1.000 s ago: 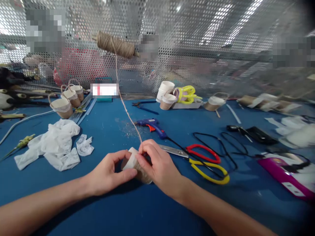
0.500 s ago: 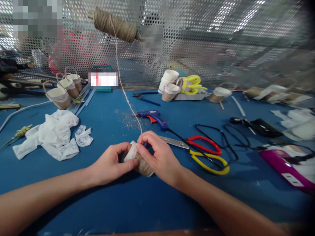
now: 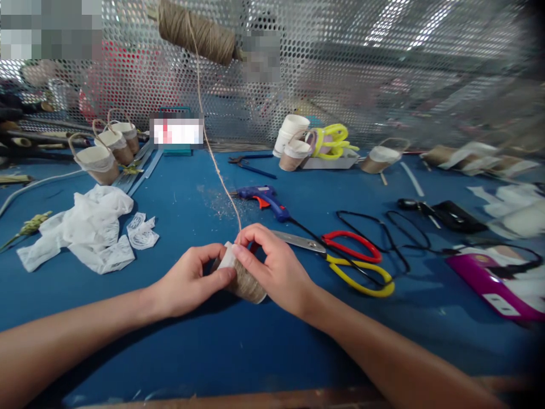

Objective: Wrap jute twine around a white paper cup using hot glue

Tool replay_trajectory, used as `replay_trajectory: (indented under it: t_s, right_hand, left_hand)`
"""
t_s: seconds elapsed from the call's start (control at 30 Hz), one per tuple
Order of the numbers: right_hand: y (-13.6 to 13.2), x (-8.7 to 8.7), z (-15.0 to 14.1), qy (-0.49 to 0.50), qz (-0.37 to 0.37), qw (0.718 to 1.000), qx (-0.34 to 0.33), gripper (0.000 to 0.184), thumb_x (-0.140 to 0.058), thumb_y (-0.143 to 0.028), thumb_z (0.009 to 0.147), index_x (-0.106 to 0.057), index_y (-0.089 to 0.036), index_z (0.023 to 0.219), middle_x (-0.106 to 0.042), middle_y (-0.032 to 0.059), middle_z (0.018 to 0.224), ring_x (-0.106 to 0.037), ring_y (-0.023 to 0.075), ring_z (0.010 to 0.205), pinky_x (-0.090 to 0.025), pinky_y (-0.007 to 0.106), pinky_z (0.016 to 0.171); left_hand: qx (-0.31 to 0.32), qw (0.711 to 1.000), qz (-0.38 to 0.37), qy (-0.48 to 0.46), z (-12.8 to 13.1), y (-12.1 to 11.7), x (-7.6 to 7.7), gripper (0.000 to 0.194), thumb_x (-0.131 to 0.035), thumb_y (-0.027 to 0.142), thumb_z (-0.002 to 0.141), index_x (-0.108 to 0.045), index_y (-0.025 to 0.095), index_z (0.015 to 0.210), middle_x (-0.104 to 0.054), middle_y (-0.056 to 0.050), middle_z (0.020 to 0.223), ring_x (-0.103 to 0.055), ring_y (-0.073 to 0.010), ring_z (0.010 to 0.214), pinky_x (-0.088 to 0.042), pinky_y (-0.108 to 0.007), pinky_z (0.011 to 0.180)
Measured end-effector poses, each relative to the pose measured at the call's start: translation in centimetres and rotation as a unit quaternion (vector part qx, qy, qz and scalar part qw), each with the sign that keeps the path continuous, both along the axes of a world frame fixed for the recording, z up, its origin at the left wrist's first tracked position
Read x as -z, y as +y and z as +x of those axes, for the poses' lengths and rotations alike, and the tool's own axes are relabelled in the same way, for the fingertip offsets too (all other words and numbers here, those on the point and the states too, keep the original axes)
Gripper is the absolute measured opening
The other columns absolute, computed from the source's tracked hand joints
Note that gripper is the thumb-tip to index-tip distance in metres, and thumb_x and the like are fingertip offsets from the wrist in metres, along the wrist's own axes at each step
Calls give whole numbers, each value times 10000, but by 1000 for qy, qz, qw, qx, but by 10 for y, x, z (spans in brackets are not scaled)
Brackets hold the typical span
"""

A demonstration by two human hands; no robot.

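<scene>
Between my hands a small paper cup (image 3: 248,284) lies tilted on its side, partly wound with brown twine and white at one end. My left hand (image 3: 193,278) grips it, thumb on the front and fingers curled behind. My right hand (image 3: 272,264) pinches the twine (image 3: 221,180) against the cup with thumb and forefinger. That strand runs up to a large twine spool (image 3: 196,33) hung at the mesh panel. Just beyond my hands lies a blue glue gun (image 3: 263,196). Scissors (image 3: 356,264) with one red and one yellow handle rest right of my right hand.
White lace (image 3: 96,227) is heaped at the left. Several twine-covered cups with handles stand behind it, one nearest (image 3: 100,165). Pliers (image 3: 253,165) lie in front of the mesh. A black cord (image 3: 385,227) loops toward a purple power strip (image 3: 489,284) at the right.
The whole view has shifted slightly, so things sit a little higher and further left. Both hands keep their hold on the cup, with little other movement.
</scene>
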State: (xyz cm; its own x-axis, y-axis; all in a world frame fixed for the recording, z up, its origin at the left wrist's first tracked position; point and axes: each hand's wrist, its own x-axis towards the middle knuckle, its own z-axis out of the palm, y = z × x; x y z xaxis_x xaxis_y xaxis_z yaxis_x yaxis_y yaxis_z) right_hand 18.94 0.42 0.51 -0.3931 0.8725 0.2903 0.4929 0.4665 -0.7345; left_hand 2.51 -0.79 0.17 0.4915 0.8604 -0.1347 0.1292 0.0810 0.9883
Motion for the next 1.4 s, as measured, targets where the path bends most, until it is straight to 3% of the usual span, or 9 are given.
replay_trajectory:
  t_s: [0.17, 0.37, 0.57, 0.73, 0.93, 1.0, 1.07, 1.27, 1.4]
  right_hand:
    - [6, -11, 7, -4, 6, 1000, 24, 118, -460, -263, 860, -510, -195, 777, -561, 20, 764, -530, 131, 709, -444, 271, 668]
    - [48, -22, 43, -145, 26, 962, 229, 195, -452, -337, 856, -560, -175, 865, -620, 66, 838, -579, 166, 724, -456, 307, 674]
    - [88, -3, 55, -240, -27, 946, 214, 165, -654, -252, 701, -549, -179, 596, -599, 72, 659, -589, 222, 722, -448, 353, 692]
    - [107, 8, 49, -230, -77, 942, 231, 151, -567, -282, 820, -588, -136, 852, -619, 30, 826, -590, 136, 724, -484, 322, 674]
    - [76, -21, 54, -91, -107, 963, 229, 301, -573, -145, 752, -490, -125, 1041, -656, 69, 836, -624, 146, 656, -509, 290, 615]
    - [57, -35, 58, -39, -129, 971, 195, 186, -559, -245, 780, -530, -155, 941, -664, 51, 767, -627, 141, 635, -517, 273, 588]
    - [40, -45, 62, 51, -217, 967, 125, 158, -588, -316, 757, -568, -161, 781, -658, 51, 664, -618, 147, 579, -507, 272, 537]
    - [14, -49, 63, 64, -225, 971, 53, 144, -565, -278, 758, -621, -169, 834, -618, 1, 576, -533, 106, 452, -447, 238, 441]
    - [8, -49, 63, -28, -222, 972, 69, 217, -557, -344, 752, -561, -205, 586, -570, 2, 461, -522, 122, 408, -451, 256, 425]
  left_hand:
    - [3, 1000, -16, -14, -2, 0, 0, 163, -531, 282, 752, -519, 130, 694, -482, 8, 668, -442, -120, 648, -384, -242, 617]
    - [5, 999, -2, -34, -7, 0, 5, 179, -541, 308, 771, -537, 134, 728, -542, -20, 747, -500, -151, 725, -420, -285, 717]
    - [19, 996, 88, 16, -9, -1, 2, 156, -492, 272, 801, -533, 135, 738, -559, -47, 818, -494, -165, 777, -400, -295, 749]
    - [28, 990, 129, 50, -10, -1, 2, 152, -476, 263, 803, -521, 147, 717, -586, -67, 876, -513, -185, 827, -393, -309, 789]
    - [16, 990, 124, 67, -13, 3, 5, 164, -471, 277, 813, -534, 144, 742, -589, -57, 860, -514, -181, 815, -404, -297, 770]
    - [16, 991, 116, 64, -14, 4, 5, 166, -473, 276, 814, -550, 137, 764, -588, -56, 856, -511, -177, 805, -406, -293, 769]
    - [23, 993, 105, 55, -14, 6, 4, 171, -473, 273, 819, -566, 131, 801, -593, -58, 869, -515, -175, 813, -407, -290, 778]
    - [31, 994, 85, 59, -16, 11, 4, 193, -473, 294, 834, -572, 129, 850, -603, -54, 884, -522, -172, 820, -411, -275, 769]
    - [26, 987, 124, 96, -18, 14, 4, 197, -456, 292, 843, -565, 128, 846, -586, -44, 862, -514, -168, 813, -403, -275, 769]
